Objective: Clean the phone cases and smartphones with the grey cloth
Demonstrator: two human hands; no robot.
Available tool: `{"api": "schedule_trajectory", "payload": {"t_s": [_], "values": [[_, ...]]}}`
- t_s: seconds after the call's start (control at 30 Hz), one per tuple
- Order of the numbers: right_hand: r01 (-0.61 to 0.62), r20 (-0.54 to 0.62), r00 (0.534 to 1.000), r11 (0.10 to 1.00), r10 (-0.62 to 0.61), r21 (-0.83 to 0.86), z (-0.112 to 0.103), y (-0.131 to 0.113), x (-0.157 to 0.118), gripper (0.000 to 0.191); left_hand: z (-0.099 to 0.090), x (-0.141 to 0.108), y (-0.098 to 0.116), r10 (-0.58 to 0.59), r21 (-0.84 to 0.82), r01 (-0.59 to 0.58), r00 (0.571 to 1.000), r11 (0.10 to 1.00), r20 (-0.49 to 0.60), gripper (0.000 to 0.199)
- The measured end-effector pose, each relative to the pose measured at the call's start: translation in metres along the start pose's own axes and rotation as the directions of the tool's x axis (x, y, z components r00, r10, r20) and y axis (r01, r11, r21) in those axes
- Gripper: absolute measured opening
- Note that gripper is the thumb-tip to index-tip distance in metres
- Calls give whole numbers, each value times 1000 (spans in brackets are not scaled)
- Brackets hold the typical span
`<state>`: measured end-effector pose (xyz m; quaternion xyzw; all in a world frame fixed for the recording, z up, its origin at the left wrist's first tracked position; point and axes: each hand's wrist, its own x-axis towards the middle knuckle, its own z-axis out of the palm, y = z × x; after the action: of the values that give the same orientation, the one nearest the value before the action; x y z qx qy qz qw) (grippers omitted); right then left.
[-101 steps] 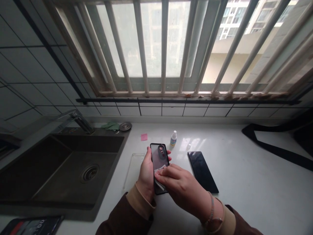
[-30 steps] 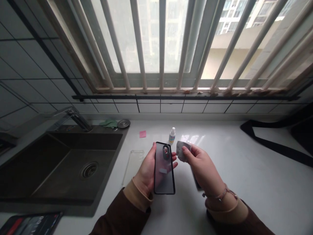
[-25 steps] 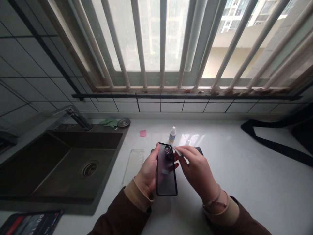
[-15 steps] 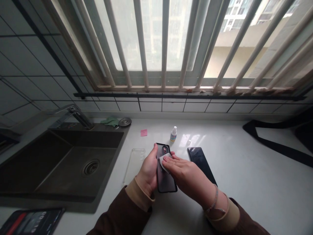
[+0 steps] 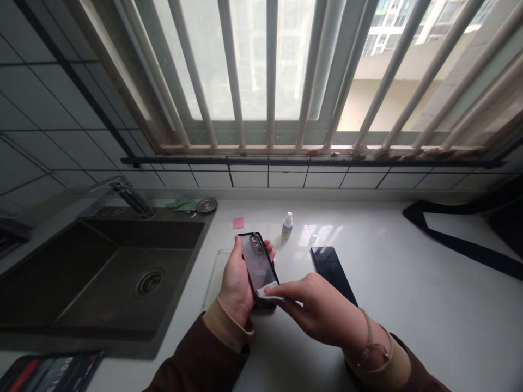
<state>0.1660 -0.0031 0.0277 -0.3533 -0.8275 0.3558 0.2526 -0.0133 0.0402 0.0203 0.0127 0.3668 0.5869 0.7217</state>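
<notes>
My left hand (image 5: 238, 277) is wrapped round a phone case (image 5: 256, 262) with a black frame, a see-through back and a camera cut-out at its top. The case is held tilted above the counter. Between the fingers of my right hand (image 5: 310, 305) is a folded white cloth (image 5: 267, 289), pressed on the lower part of the case's back. A black phone (image 5: 333, 269) lies on the counter by my right hand. Behind my left hand a clear phone case (image 5: 216, 272) lies flat, partly hidden. A small white-capped bottle (image 5: 287, 225) stands beyond the hands.
To the left is a dark sink (image 5: 122, 283) with a chrome faucet (image 5: 131, 196). A green cloth (image 5: 182, 205), a metal drain cover (image 5: 206, 205) and a pink note (image 5: 238, 222) lie near it. A black strap (image 5: 453, 239) lies on the right. Another device (image 5: 53, 373) lies front left.
My right hand has slid the white cloth down from near the camera cut-out to the lower end of the case. The case has shifted slightly left and tilted, with my left hand still round it.
</notes>
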Motion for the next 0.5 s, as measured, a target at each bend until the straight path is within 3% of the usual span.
{"api": "schedule_trajectory", "payload": {"t_s": [0.07, 0.13, 0.2, 0.27, 0.3, 0.37, 0.43, 0.5], "values": [[-131, -3, 991, 959, 136, 252, -3, 1, 3, 25, 0, 0, 0, 11, 10, -11, 1000, 1000, 18, 56], [-215, -14, 963, 796, 270, 566, -3, 5, 7, 35, 0, -2, -1, -2, 36, 0, 999, 999, 42, 58], [-200, -57, 913, 565, 404, 801, -2, 13, 11, 41, 2, -4, -3, -5, 67, 0, 998, 998, 68, 59], [-115, -153, 830, 432, 537, 894, -1, 23, 13, 45, 3, -7, -5, 22, 104, -31, 996, 994, 82, 59], [-66, -219, 781, 426, 585, 902, -1, 28, 14, 45, 4, -8, -7, 38, 123, -49, 995, 991, 88, 58], [20, -385, 694, 518, 608, 855, 0, 36, 14, 46, 4, -11, -12, 52, 159, -68, 993, 985, 101, 56], [24, -559, 635, 709, 533, 704, 2, 39, 13, 45, 3, -13, -20, 41, 188, -63, 992, 980, 117, 55], [-75, -676, 635, 901, 374, 428, 8, 37, 11, 42, 1, -15, -29, 14, 203, -45, 989, 978, 150, 55]]}}
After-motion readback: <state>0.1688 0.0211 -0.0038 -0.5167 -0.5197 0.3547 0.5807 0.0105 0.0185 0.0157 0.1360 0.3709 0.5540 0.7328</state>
